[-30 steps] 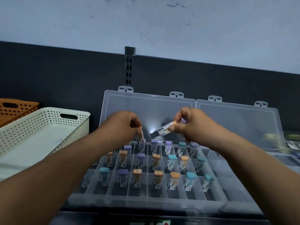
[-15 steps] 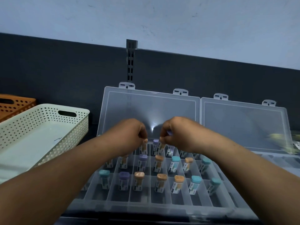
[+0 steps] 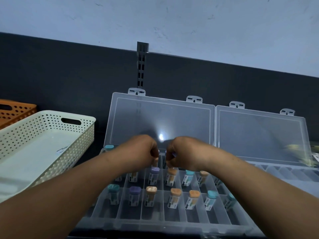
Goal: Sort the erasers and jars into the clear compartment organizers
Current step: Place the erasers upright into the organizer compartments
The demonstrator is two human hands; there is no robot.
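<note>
Left hand (image 3: 138,152) pinches orange eraser (image 3: 156,161) upright over far row of organizer (image 3: 155,225); right hand (image 3: 185,155) just beside, fingers curled round purple eraser (image 3: 174,154), mostly hidden.

Left organizer (image 3: 155,227) lies open, its clear lid (image 3: 160,121) standing up off the far edge, and stick erasers (image 3: 175,198) stand upright one to a compartment in the near and middle rows, with teal, purple and orange caps over white labelled sleeves. At the far row the left hand (image 3: 138,152) pinches an orange-capped eraser (image 3: 156,160) upright, while the right hand (image 3: 184,153) curls round a purple-capped eraser (image 3: 174,154), mostly hidden. Right organizer (image 3: 284,171) sits open just beside, its contents blurred.
</note>
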